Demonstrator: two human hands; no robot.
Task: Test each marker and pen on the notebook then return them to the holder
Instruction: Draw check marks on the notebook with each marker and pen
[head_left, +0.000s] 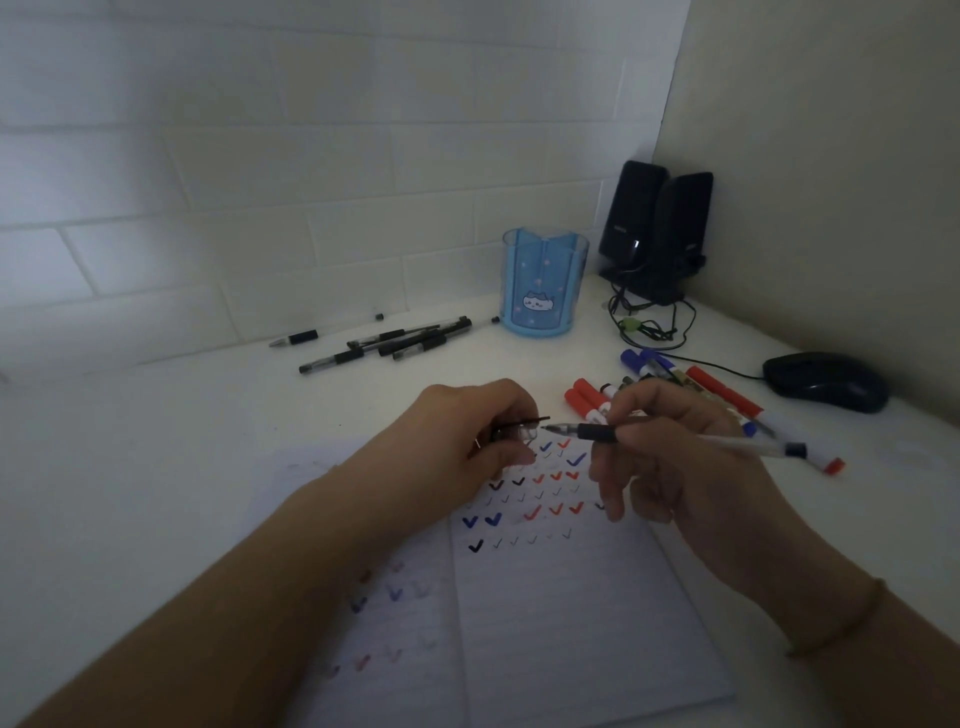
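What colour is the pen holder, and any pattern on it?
Translucent blue holder, small pink marks and a white cartoon cat face on its front; head view.

The right hand (670, 447) hides part of the markers (727, 395).

Translucent blue plastic holder (544, 283), glossy black speakers (655, 228), lined paper notebook (561, 613)

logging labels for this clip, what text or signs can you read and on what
No readable words or numbers.
Holder: a cat face picture, no text.
Speakers: small logo, too blurred to read.
Markers: label bands, too small to read.
Notebook: only tick marks in black, blue and red.
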